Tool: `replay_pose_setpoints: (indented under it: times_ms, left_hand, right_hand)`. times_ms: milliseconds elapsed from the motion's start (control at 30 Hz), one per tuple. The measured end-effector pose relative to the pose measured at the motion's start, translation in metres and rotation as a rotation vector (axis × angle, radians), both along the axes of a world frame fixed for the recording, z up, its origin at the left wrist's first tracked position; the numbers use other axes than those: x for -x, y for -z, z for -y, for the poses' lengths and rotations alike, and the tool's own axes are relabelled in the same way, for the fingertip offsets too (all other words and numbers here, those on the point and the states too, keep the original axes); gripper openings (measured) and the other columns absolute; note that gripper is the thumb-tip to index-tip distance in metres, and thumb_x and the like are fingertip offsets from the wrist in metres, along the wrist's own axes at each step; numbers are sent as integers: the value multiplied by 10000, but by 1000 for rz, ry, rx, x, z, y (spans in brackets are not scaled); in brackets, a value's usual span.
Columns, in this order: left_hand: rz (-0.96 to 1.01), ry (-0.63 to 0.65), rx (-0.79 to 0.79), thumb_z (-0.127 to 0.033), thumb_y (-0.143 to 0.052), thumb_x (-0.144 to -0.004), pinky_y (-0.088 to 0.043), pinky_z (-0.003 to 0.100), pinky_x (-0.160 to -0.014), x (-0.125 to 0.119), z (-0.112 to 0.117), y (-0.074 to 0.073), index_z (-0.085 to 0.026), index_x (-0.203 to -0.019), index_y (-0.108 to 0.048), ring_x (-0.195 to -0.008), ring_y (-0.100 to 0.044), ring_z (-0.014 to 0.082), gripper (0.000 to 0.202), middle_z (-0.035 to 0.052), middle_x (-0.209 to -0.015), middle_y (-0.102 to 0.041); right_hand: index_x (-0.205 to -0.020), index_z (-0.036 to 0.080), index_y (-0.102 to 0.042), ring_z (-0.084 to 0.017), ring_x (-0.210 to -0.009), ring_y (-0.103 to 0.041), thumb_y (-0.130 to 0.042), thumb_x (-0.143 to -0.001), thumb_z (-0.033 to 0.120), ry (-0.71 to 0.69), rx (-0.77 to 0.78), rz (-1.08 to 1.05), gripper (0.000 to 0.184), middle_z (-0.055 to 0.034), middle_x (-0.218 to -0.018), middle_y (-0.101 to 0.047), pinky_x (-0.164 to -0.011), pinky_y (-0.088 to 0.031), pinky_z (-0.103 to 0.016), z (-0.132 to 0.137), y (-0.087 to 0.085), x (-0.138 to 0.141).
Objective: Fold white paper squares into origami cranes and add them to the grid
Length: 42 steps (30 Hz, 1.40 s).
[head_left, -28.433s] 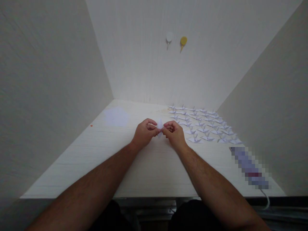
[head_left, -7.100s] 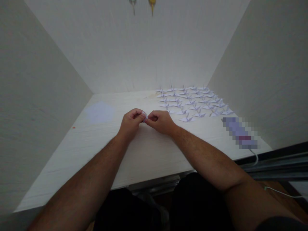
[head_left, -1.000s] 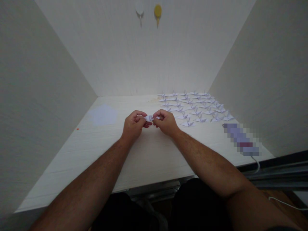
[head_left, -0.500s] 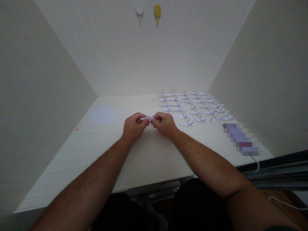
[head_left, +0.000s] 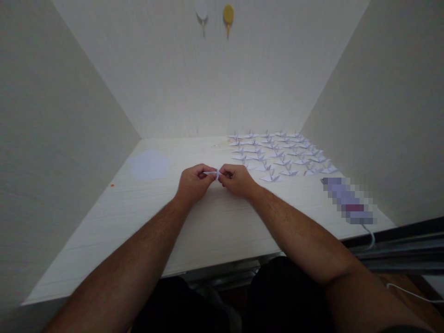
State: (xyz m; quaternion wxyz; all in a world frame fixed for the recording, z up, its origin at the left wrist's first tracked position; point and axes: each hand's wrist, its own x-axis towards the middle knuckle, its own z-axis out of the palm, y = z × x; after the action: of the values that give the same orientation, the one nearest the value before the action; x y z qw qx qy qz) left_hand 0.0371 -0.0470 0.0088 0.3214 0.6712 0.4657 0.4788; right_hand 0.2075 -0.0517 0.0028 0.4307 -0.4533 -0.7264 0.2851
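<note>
- Small folded paper (head_left: 214, 173): in the head view, this pale lilac-white piece sits between the two hands, just above the middle of the table (head_left: 215, 226) (whether it touches the surface cannot be told).
- The left hand (head_left: 193, 183) is curled, with thumb and fingertips pinched together on the left end of the paper.
- The right hand (head_left: 238, 179) mirrors it, its fingertips clamped on the right end. The two hands almost meet at the knuckles, and the paper shows only as a thin strip in the gap.
- Both bare forearms run from the lower corners of the view up to the hands.
- Beyond and to the right of the right hand lie the paper cranes (head_left: 277, 155), finished and set in neat rows (the nearest one just beside the right hand's knuckles).
- A flat pale sheet (head_left: 150, 165) lies far left on the table, well apart from the hands, with a small orange speck (head_left: 112, 185) near it.
- A blurred-out object (head_left: 348, 200) rests by the table's right edge, with a white cable (head_left: 370, 237) trailing from it.
- On the back wall hang a white hook (head_left: 201, 11) and a yellow hook (head_left: 228, 14), side by side.
</note>
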Motion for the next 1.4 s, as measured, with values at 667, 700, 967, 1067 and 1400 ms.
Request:
replay_pose_setpoints:
  times_ms: [667, 700, 967, 1067, 1400]
  left_hand:
    - [519, 711, 521, -296, -760, -724, -513, 254, -585, 19, -2, -14, -142, -728, -646, -616, -657, 157, 192, 59, -666, -683]
    - [542, 726, 516, -289, -758, -725, -507, 249, -589, 19, -2, -13, -138, -735, -646, -622, -658, 156, 188, 58, -663, -682]
    - [587, 750, 512, -309, -769, -696, -499, 301, -637, 18, 0, -13, -157, -718, -656, -651, -649, 180, 191, 50, -678, -679]
    - [571, 735, 522, -332, -781, -685, -506, 306, -642, 18, 2, -15, -154, -703, -655, -653, -645, 177, 219, 52, -685, -674]
    - [475, 394, 591, -274, -762, -663, -510, 253, -513, 13, -6, -11, -135, -644, -615, -526, -590, 119, 204, 37, -636, -641]
  right_hand:
    - [-729, 165, -587, -79, -489, -584, -781, -717, 519, -595, 548, -555, 404, 19, -635, -666, -462, -463, -187, 3, -8, -6]
    - [-728, 166, -582, -82, -498, -591, -786, -715, 515, -609, 551, -578, 405, 14, -648, -675, -466, -474, -189, 3, -7, -6]
    - [-724, 168, -578, -83, -524, -608, -794, -713, 505, -642, 570, -607, 400, 5, -671, -687, -482, -498, -190, 3, -6, -6]
    - [-721, 163, -580, -78, -502, -595, -785, -717, 507, -636, 574, -582, 400, 4, -668, -683, -479, -493, -194, 3, -5, -6]
    - [-899, 184, -659, -81, -613, -580, -792, -654, 287, -239, 226, -495, 297, 13, -776, -665, -516, -497, -203, -4, -4, 2]
